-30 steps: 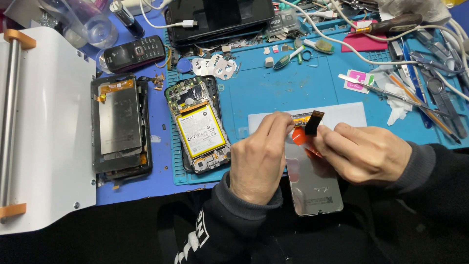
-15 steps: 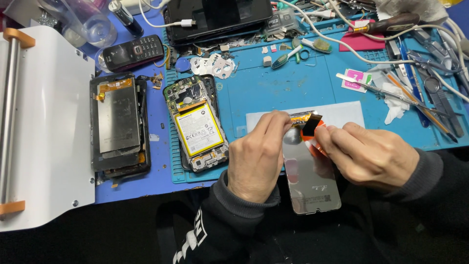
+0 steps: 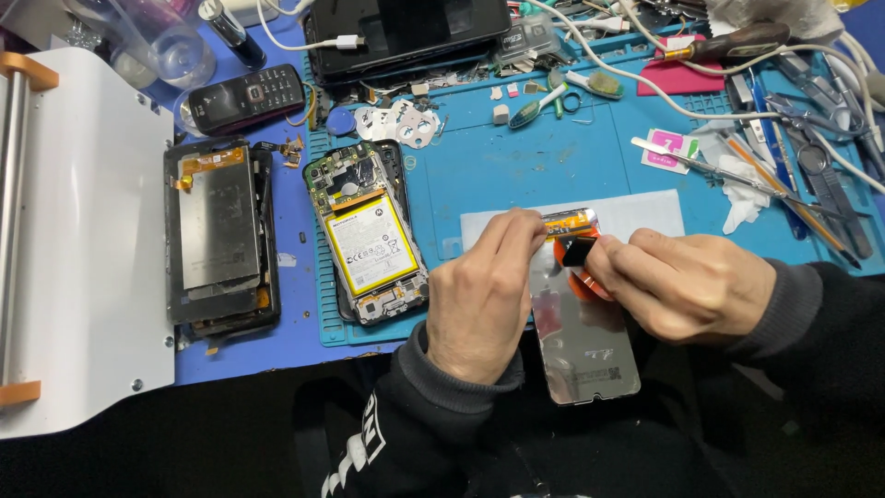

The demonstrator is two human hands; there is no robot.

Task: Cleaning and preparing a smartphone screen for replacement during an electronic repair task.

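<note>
Both hands pinch the orange flex cable [image 3: 570, 224] at the top of a silvery screen panel [image 3: 581, 337] — left hand [image 3: 484, 295] fingertips closed on its end, right hand [image 3: 687, 281] gripping beside. An opened phone [image 3: 369, 235] lies just left of the left hand.

— What does the work sit on?
— A blue mat [image 3: 516, 166] laid over a blue surface [image 3: 286, 350], evenly lit from above.
— And at the left?
— A white machine [image 3: 83, 258] with orange brackets; it's dark below the near edge.
</note>
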